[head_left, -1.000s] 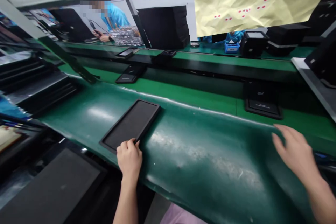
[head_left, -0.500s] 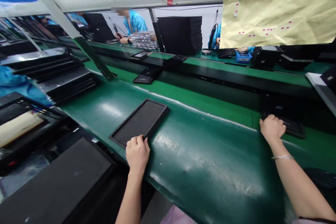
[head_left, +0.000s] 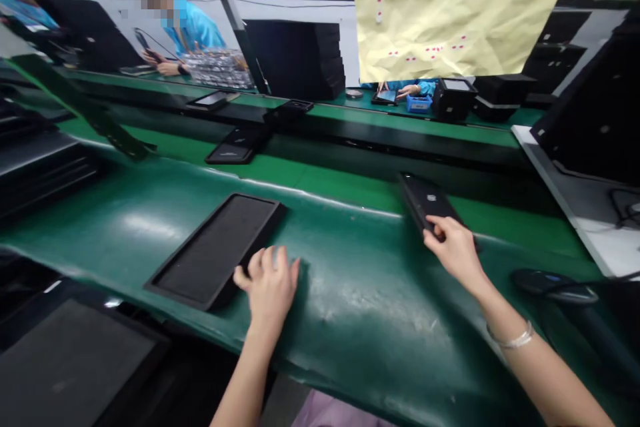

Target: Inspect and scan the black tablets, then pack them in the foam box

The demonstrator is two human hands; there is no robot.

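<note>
My right hand (head_left: 453,247) pinches the near edge of a black tablet (head_left: 425,197), a flat slab with a small pale logo on its upward face. The tablet is tilted up over the green belt and slightly blurred. My left hand (head_left: 270,287) hovers over the green bench top with its fingers spread and nothing in them. Just left of it, a shallow black foam tray (head_left: 213,250) with a raised rim lies on the bench; no item shows inside.
More black tablets (head_left: 237,145) lie on the green conveyor belt (head_left: 320,180). A barcode scanner (head_left: 553,285) rests at the right. A yellow sheet (head_left: 450,13) hangs overhead. Across the line, a person in blue (head_left: 200,27) works. Black foam trays (head_left: 75,360) are stacked at lower left.
My right hand has lifted the tablet off the belt and brought it leftward. My left hand has let go of the foam tray's edge and spread its fingers. The view has turned right.
</note>
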